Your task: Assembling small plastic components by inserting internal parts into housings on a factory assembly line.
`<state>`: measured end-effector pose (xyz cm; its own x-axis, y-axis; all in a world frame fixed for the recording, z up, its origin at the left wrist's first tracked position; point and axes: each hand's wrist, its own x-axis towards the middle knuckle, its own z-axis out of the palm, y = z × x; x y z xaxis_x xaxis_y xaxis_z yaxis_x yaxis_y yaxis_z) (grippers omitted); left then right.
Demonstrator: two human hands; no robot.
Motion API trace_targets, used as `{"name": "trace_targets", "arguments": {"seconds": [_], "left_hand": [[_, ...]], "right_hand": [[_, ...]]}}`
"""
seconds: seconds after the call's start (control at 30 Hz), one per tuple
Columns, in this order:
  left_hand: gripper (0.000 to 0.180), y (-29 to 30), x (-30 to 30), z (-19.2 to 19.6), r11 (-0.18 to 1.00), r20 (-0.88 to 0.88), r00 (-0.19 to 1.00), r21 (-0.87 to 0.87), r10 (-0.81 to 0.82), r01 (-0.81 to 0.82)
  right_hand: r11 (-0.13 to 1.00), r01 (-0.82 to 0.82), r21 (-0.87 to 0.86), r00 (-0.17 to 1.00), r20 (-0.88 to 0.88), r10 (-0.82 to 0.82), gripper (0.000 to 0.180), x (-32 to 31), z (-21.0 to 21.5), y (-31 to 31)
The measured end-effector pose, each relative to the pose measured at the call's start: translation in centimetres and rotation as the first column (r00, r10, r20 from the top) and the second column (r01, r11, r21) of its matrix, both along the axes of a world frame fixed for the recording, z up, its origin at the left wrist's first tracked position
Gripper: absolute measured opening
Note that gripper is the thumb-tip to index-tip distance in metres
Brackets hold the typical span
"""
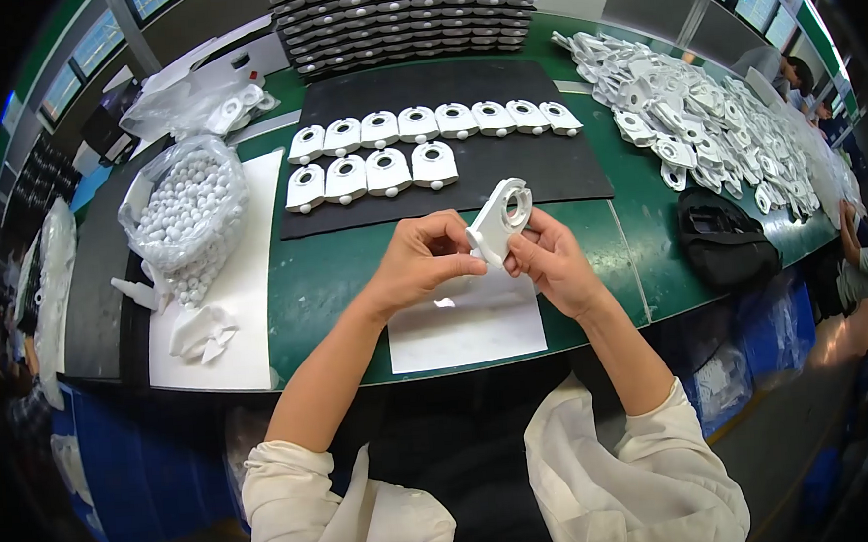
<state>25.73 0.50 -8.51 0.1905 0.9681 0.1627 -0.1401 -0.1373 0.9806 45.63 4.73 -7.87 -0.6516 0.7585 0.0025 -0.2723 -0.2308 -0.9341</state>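
Note:
A white plastic part with a round hole [497,225] is held up, tilted, above the near edge of the table. My right hand [559,266] pinches it near the ring. At its lower left end my left hand [421,259] closes thumb and fingers on the part; whether a small ball sits there too is hidden. Beneath both hands lies a white paper sheet [468,338] with a small white scrap [444,302] on it. Just beyond, similar white parts [385,172] stand in two rows on a black mat [518,178], rounded knobs along their near edges.
A clear bag of white balls [191,196] sits at left, near a crumpled white wrapper [202,335]. Loose white parts [683,117] heap up at right, behind a black pouch [726,243]. Stacked trays [409,19] rise at the back. A person [863,270] is at far right.

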Motion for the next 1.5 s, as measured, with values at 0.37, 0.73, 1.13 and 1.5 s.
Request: {"name": "trace_targets", "arguments": {"seconds": [0.37,0.73,1.13,1.5], "left_hand": [[0.071,-6.8,-5.6,6.0,0.930,-0.254,0.896,0.136,0.365,-0.341],[0.016,-18.3,-18.2,0.8,0.611,-0.798,-0.084,0.520,0.597,-0.597],[0.003,-16.9,-14.0,1.4,0.434,-0.301,0.329,0.417,0.895,-0.798],[0.008,-16.3,-12.5,3.1,0.631,-0.529,0.381,0.447,0.758,-0.634]], "right_hand": [[0.978,-0.131,0.160,0.990,0.081,0.119,0.036,-5.6,5.7,1.0],[0.940,-0.332,0.082,0.899,0.329,0.289,0.048,-15.5,4.7,-1.3],[0.931,-0.338,-0.135,0.829,0.426,0.362,0.030,-21.5,2.8,-3.7],[0.873,-0.477,-0.098,0.800,0.363,0.478,0.044,-21.6,3.5,-4.3]]}}
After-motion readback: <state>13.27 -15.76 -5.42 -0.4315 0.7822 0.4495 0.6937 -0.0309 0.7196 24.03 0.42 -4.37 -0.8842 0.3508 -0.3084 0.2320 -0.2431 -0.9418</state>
